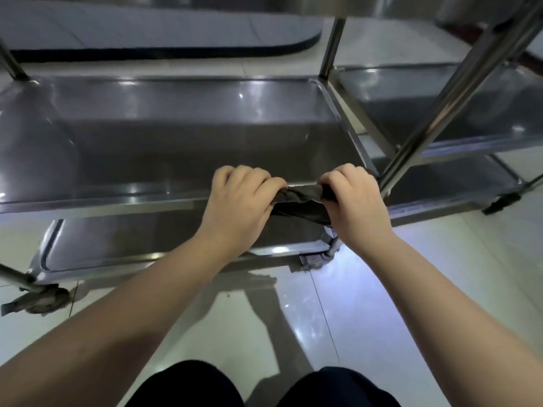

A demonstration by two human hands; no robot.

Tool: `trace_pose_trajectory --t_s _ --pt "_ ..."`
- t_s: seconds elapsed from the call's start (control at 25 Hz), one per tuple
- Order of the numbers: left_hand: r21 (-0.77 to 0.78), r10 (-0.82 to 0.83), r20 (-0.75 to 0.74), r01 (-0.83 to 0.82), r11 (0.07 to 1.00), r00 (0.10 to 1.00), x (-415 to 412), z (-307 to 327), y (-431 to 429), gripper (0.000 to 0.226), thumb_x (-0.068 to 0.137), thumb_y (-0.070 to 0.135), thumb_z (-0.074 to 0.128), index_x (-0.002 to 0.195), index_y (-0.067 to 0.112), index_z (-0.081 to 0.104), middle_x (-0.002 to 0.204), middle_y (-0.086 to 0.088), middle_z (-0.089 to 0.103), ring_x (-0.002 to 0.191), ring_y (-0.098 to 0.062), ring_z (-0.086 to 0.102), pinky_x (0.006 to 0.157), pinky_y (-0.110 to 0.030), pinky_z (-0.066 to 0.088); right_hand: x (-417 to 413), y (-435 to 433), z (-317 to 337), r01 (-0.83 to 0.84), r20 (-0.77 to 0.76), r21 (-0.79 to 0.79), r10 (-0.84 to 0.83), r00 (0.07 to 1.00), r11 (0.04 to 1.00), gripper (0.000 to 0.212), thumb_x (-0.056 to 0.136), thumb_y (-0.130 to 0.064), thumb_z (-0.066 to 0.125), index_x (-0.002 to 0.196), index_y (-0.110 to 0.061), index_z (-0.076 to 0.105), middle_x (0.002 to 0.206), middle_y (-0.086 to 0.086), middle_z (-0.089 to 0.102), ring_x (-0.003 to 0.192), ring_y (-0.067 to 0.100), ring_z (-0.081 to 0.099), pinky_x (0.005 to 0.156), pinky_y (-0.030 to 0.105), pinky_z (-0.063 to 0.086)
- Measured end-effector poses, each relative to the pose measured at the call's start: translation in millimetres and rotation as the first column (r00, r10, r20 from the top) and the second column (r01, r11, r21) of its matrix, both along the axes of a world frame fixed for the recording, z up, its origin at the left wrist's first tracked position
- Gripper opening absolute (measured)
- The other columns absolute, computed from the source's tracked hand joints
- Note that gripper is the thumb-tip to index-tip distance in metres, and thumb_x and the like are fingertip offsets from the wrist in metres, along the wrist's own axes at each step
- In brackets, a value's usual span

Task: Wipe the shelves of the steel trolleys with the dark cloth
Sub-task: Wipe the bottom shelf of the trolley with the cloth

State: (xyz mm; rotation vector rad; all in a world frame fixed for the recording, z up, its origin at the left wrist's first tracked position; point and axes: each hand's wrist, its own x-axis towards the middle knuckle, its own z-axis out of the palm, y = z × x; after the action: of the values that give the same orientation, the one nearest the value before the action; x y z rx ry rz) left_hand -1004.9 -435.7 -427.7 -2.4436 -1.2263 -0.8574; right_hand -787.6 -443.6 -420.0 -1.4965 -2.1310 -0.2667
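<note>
Gripping dark cloth point(299, 201) w/ both fists, left hand point(239, 202) & right hand point(354, 205), at front rim of mid shelf point(176, 136). Prob. refolding; flattening to a pad, then sweeping w/ even pressure.

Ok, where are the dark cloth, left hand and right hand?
dark cloth point(299, 201): head view, bunched middle between the hands.
left hand point(241, 201): head view, back of the hand.
right hand point(355, 201): head view, back of the hand.
</note>
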Motion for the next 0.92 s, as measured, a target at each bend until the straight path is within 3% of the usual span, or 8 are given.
trace_pose_trajectory --t_s 0.08,0.2,0.36,0.44,0.68,0.8,0.92 --pt "-0.078 -0.012 -0.029 0.010 0.997 0.999 -3.4 -28.2 -19.3 0.026 0.084 0.016 0.060 0.108 0.018 0.068 0.096 -0.001 0.063 0.086 -0.028 0.057 0.082 -0.040 0.034 1.1 -19.6 -30.2 -0.042 0.024 -0.063 0.044 0.999 0.997 0.016 0.077 -0.005 0.059 0.091 -0.006 0.064 0.088 0.012 0.062 0.075 0.035 0.053 0.063 0.043 0.041" --pt "-0.334 -0.007 -0.126 -0.036 0.942 0.992 -1.2 -90.2 -32.9 0.025 0.088 0.015 0.061 0.113 0.019 0.067 0.098 -0.003 0.063 0.089 -0.031 0.058 0.083 -0.042 0.034 3.0 -36.5 -98.9 -0.068 0.017 -0.216 0.073 0.997 0.974 0.016 0.076 0.003 0.064 0.089 -0.005 0.065 0.079 0.010 0.061 0.071 0.033 0.050 0.061 0.041 0.037" --pt "-0.521 0.044 -0.109 -0.095 0.848 0.993 12.1 -174.3 -26.1 0.027 0.092 0.016 0.059 0.118 0.023 0.062 0.104 0.000 0.061 0.098 -0.028 0.054 0.084 -0.037 0.031 7.9 -38.1 -195.5 0.000 -0.069 -0.345 -0.025 0.997 0.939 0.015 0.079 0.002 0.062 0.090 -0.008 0.062 0.080 0.008 0.060 0.075 0.034 0.047 0.064 0.037 0.030" --pt "-0.547 0.104 -0.070 -0.126 0.827 0.992 18.5 -202.4 -15.6 0.024 0.092 0.016 0.058 0.115 0.023 0.063 0.105 0.000 0.060 0.100 -0.028 0.053 0.085 -0.037 0.031 7.1 -27.7 -228.2 0.035 -0.101 -0.347 -0.075 0.992 0.937 0.015 0.081 0.001 0.059 0.091 -0.011 0.061 0.083 0.005 0.061 0.077 0.030 0.045 0.065 0.035 0.025" --pt "-0.538 0.259 0.016 -0.210 0.816 0.966 33.2 -252.9 9.2 0.021 0.093 0.017 0.056 0.112 0.027 0.061 0.104 0.005 0.060 0.103 -0.023 0.052 0.089 -0.038 0.033 8.1 0.6 -281.2 0.063 -0.233 -0.297 -0.137 0.963 0.953 0.015 0.087 -0.001 0.057 0.094 -0.013 0.060 0.084 0.000 0.059 0.082 0.029 0.041 0.072 0.041 0.033" --pt "-0.533 0.256 0.044 -0.194 0.824 0.966 38.7 -264.3 19.6 0.020 0.094 0.020 0.056 0.112 0.027 0.062 0.103 0.004 0.061 0.103 -0.025 0.055 0.091 -0.041 0.038 15.6 11.3 -294.7 0.058 -0.224 -0.278 -0.123 0.967 0.959 0.019 0.086 0.000 0.057 0.098 -0.014 0.062 0.085 0.000 0.060 0.083 0.030 0.044 0.071 0.039 0.030" --pt "-0.523 0.351 0.117 -0.243 0.817 0.929 58.7 -261.3 68.5 0.021 0.095 0.026 0.056 0.114 0.024 0.065 0.102 -0.006 0.064 0.103 -0.035 0.057 0.084 -0.039 0.041 26.4 57.9 -292.6 0.206 -0.137 -0.231 -0.241 0.961 0.951 0.028 0.083 -0.002 0.059 0.106 -0.018 0.061 0.093 0.006 0.065 0.092 0.036 0.048 0.073 0.036 0.024"
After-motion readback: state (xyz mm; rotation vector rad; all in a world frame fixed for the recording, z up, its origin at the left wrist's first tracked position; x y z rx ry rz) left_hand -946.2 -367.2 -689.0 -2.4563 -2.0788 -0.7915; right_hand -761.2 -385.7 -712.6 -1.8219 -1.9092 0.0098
